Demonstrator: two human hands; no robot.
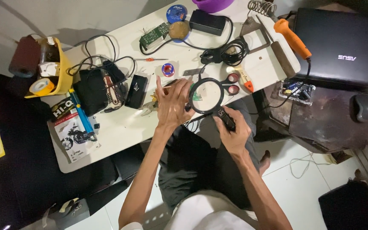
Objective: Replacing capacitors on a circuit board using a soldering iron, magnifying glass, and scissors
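My right hand (234, 133) grips the black handle of a round magnifying glass (207, 96), holding its lens over the white table (120, 127). My left hand (172, 103) sits just left of the lens with fingers spread upward, pinching a small green circuit board (196, 96) that shows through the glass. Red-handled scissors (232, 83) lie just right of the lens. A small red and blue solder spool (168, 69) lies above my left hand.
An orange-handled soldering iron (291, 38) rests in its coil stand at the back right, beside a closed black laptop (341, 47). A coiled black cable (223, 54), a power adapter (207, 21), a green circuit board (154, 35), a black pouch (94, 91) and a yellow bin (60, 70) crowd the table.
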